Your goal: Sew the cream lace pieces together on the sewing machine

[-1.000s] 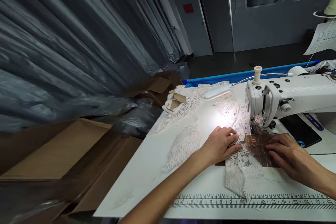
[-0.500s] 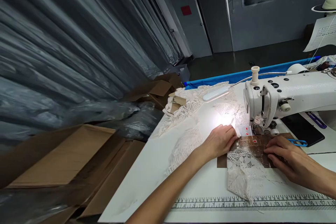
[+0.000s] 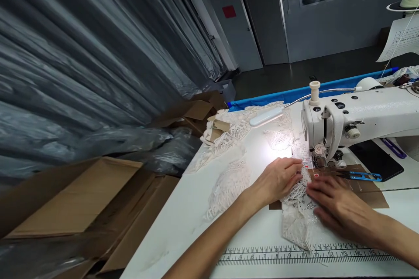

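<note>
Both left hand (image 3: 277, 178) and right hand (image 3: 342, 207) at lace (image 3: 294, 223); can't tell fingers' grip, right blurred; uneven pull could pucker it.

From mid-view, off-white openwork lace (image 3: 293, 223) sits at five o'clock, a brown sheet (image 3: 375, 192) and blue snips (image 3: 365, 176) at four, a white sewing machine (image 3: 379, 109) at three, a grey curtain (image 3: 85, 52) at ten.

The left is filled by a grey curtain (image 3: 98, 52), below which an open carton (image 3: 94, 196) and clear plastic (image 3: 172, 150) are seen. In the far wall (image 3: 321, 30) a door (image 3: 262, 17) is set; to its left a red square (image 3: 229, 11) is fixed. A printed sheet (image 3: 397, 41) is seen at upper right. A phone (image 3: 376, 159) is laid just beside a purple tool (image 3: 393, 148).
</note>
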A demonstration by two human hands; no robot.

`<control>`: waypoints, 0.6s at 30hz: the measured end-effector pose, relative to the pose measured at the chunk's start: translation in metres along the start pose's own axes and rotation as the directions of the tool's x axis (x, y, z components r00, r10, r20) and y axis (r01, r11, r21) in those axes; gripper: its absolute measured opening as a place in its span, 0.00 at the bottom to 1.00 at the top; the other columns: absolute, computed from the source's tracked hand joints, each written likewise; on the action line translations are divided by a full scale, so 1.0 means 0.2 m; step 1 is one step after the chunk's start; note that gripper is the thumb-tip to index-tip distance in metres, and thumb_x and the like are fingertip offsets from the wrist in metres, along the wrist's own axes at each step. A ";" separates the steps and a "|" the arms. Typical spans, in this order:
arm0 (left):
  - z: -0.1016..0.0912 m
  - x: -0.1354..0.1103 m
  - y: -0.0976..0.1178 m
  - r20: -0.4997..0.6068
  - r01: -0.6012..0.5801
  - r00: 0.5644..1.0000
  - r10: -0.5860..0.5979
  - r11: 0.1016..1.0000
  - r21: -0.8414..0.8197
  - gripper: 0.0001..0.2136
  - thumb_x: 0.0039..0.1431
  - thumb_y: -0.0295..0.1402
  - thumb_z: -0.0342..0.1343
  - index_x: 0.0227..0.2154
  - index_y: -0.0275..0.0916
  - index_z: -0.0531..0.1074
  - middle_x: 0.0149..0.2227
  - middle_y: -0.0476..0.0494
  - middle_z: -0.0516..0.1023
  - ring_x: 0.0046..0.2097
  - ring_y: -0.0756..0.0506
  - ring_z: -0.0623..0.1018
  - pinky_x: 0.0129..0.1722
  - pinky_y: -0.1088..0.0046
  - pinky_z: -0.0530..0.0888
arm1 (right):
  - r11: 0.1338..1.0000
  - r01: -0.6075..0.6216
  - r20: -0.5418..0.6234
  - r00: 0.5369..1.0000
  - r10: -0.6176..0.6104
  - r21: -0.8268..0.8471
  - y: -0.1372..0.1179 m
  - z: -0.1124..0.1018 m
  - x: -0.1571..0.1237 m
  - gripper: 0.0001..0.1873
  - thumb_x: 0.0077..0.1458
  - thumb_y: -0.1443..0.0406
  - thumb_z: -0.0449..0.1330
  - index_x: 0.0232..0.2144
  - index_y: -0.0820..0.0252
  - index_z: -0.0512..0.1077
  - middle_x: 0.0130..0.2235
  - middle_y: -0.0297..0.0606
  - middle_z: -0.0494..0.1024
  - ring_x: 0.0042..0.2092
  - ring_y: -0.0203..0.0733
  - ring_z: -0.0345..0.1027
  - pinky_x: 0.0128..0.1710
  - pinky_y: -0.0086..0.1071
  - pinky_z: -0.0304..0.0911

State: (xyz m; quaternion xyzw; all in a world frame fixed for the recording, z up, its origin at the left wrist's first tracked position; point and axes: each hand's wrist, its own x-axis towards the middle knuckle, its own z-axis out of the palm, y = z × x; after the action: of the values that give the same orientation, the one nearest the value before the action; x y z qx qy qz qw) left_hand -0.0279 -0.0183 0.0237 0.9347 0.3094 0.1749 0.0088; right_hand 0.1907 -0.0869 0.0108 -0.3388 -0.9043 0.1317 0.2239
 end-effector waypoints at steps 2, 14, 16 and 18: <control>0.00 -0.02 0.03 0.112 0.030 0.993 -0.040 0.996 0.088 0.08 0.63 0.33 0.50 0.39 0.35 0.70 0.41 0.40 0.75 0.38 0.45 0.76 0.34 0.68 0.75 | 0.998 0.003 0.119 0.993 -0.010 0.057 -0.06 -0.02 -0.02 0.14 0.59 0.67 0.54 0.47 0.63 0.69 0.48 0.46 0.72 0.53 0.52 0.61 0.51 0.51 0.63; -0.07 -0.12 0.06 -0.040 0.160 0.987 -0.156 0.978 0.137 0.10 0.65 0.33 0.47 0.31 0.35 0.70 0.38 0.41 0.75 0.34 0.46 0.74 0.33 0.68 0.69 | 0.988 -0.052 0.000 0.999 0.052 0.147 0.00 -0.12 -0.12 0.14 0.63 0.68 0.49 0.46 0.56 0.71 0.47 0.44 0.71 0.50 0.43 0.66 0.48 0.36 0.69; -0.07 -0.09 0.04 -0.018 0.194 0.981 -0.193 0.976 0.104 0.08 0.64 0.33 0.50 0.34 0.35 0.71 0.40 0.41 0.75 0.37 0.45 0.75 0.35 0.66 0.70 | 0.991 -0.047 -0.035 0.998 0.052 0.126 0.02 -0.12 -0.11 0.14 0.63 0.67 0.49 0.47 0.55 0.71 0.47 0.44 0.71 0.49 0.44 0.67 0.47 0.37 0.69; -0.07 -0.07 0.01 0.018 0.248 0.968 -0.249 0.967 0.056 0.07 0.62 0.33 0.53 0.36 0.35 0.71 0.40 0.41 0.75 0.38 0.44 0.75 0.36 0.66 0.70 | 0.993 -0.044 -0.060 0.997 0.050 0.106 0.01 -0.14 -0.09 0.14 0.63 0.67 0.49 0.48 0.53 0.71 0.47 0.43 0.72 0.49 0.44 0.67 0.45 0.36 0.70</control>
State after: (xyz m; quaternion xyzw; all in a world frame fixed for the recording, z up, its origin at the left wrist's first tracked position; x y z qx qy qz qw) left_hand -0.0413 -0.0301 0.0326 0.8905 0.4285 0.1523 0.0096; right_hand 0.2190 -0.0950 0.0283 -0.3519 -0.8805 0.1732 0.2664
